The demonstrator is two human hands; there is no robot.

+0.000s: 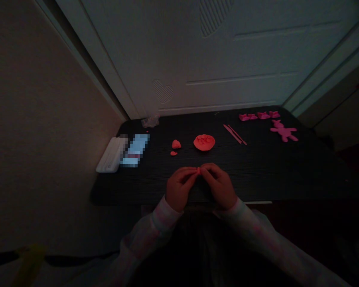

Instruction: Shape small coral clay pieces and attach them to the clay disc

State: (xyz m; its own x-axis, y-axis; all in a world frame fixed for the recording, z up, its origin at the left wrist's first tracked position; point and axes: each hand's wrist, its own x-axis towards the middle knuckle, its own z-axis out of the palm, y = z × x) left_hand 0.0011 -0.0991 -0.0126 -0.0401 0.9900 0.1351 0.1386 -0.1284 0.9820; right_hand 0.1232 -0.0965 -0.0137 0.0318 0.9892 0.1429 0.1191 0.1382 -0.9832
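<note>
Above the near part of the dark table, my left hand [181, 185] and my right hand [219, 184] meet at the fingertips. Both pinch a small piece of orange-red modelling clay [198, 171], mostly covered by the fingers. Just beyond them rests a round orange-red clay dish [204, 148] with small clay shapes inside. To its left lie a larger clay lump [176, 144] and a smaller clay bit [173, 153]. Two slim pink modelling tools [232, 134] are on the right of the dish.
A pink rabbit-shaped figure [284, 131] lies at the right, below a row of pink folded pieces [263, 115]. At the left are a white case [113, 154] and a blurred-out phone-like screen [136, 150]. Crumpled clear plastic [150, 121] sits against the white panelled door [179, 52].
</note>
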